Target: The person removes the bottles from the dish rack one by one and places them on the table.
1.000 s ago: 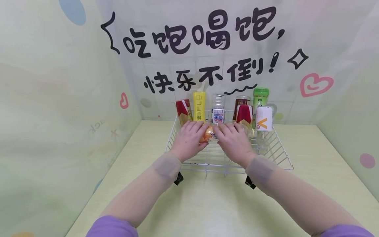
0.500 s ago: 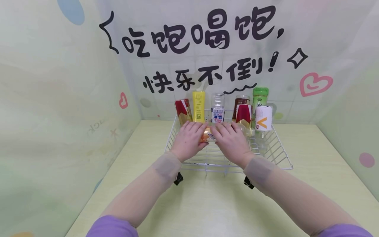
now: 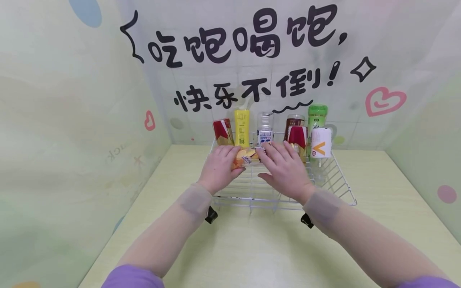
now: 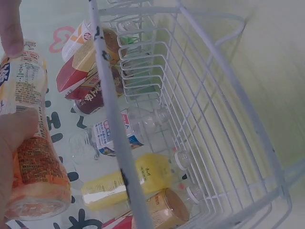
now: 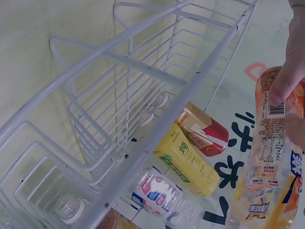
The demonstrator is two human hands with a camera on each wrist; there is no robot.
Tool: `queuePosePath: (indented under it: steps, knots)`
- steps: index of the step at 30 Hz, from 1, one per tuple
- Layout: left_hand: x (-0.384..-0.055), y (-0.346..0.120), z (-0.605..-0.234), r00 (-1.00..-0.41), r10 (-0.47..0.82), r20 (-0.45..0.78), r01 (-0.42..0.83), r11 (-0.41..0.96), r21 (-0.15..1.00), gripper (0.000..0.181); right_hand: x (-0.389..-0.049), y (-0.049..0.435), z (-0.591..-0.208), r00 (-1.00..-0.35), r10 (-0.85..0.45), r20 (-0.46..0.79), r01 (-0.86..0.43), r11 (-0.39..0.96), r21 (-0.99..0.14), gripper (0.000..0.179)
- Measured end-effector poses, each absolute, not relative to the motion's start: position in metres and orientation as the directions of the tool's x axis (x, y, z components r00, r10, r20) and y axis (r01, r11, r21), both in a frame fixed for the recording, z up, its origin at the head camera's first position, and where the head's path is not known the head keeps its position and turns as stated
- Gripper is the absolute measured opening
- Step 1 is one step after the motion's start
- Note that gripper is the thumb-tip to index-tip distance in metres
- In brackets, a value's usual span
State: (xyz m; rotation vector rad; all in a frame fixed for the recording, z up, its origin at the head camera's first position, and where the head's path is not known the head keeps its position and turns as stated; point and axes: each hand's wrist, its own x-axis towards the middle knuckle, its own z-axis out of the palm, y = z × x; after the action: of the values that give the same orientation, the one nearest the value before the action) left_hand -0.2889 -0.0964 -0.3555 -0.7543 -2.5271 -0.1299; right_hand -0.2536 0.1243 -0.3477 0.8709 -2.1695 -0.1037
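A drink bottle with an orange and white label [image 3: 246, 157] lies sideways over the wire basket, between my two hands. My left hand [image 3: 219, 168] grips its base end, with the thumb [image 5: 281, 86] across the label in the right wrist view. The fingers of my right hand [image 3: 288, 170] curl over the other end, which they mostly hide; its thumb stands apart from the bottle in the head view. In the left wrist view the bottle [image 4: 35, 148] shows its clear base towards the bottom of the picture.
The white wire basket [image 3: 248, 199] holds several bottles and packs at its back: a yellow bottle [image 3: 242, 128], a clear bottle [image 3: 265, 134], red-and-gold packs [image 3: 297, 138], a green bottle [image 3: 317, 116] and a white-labelled bottle [image 3: 320, 144]. Black clips [image 3: 211, 215] sit below its front.
My left hand has shifted left with the bottle, baring more of its label. My right hand has moved slightly right, and its thumb has come away from the bottle.
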Motion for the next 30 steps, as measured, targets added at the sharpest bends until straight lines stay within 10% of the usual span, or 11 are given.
queuePosePath:
  steps: [6,19,30]
  knots:
    - [-0.293,-0.112,-0.356,-0.807,0.308,0.503,0.466,0.856,0.223,0.067,-0.254,0.137,-0.344,-0.409,-0.567,0.715,-0.577,0.768,0.279,0.069]
    - [-0.306,-0.154,-0.367,-0.926,0.041,0.374,0.333,0.556,0.762,0.066,-0.266,0.171,-0.355,-0.582,-0.392,0.712,-0.501,0.863,0.066,0.066]
    - [-0.310,-0.189,-0.388,-0.972,-0.111,0.209,0.180,0.225,0.957,0.069,-0.268,0.188,-0.362,-0.679,-0.300,0.670,-0.435,0.899,-0.039,0.068]
